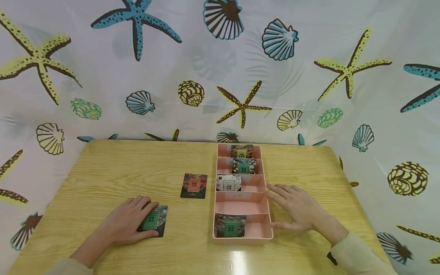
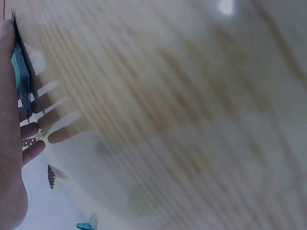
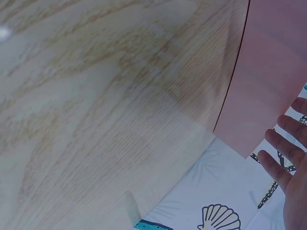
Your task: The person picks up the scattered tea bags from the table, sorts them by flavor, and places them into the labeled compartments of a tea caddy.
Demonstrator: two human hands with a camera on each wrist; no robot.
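My left hand (image 1: 132,219) pinches a dark sachet with a green label (image 1: 156,221), thumb at its near edge and fingers over its far side. In the left wrist view the sachet (image 2: 21,72) appears edge-on between thumb and fingers, above its shadow. To the right of the box, my right hand (image 1: 297,208) has its fingers spread, with fingertips right at the side wall of the pink divided box (image 1: 242,241). The right wrist view has the extended fingers of this hand (image 3: 288,148) alongside the pink wall (image 3: 268,72).
A dark sachet with a red label (image 1: 194,186) lies left of the box on the wooden table (image 1: 137,168). Inside the box are a yellow-labelled sachet (image 1: 241,152), two green-labelled sachets and a white sachet (image 1: 228,183). A patterned cloth (image 1: 165,76) hangs behind.
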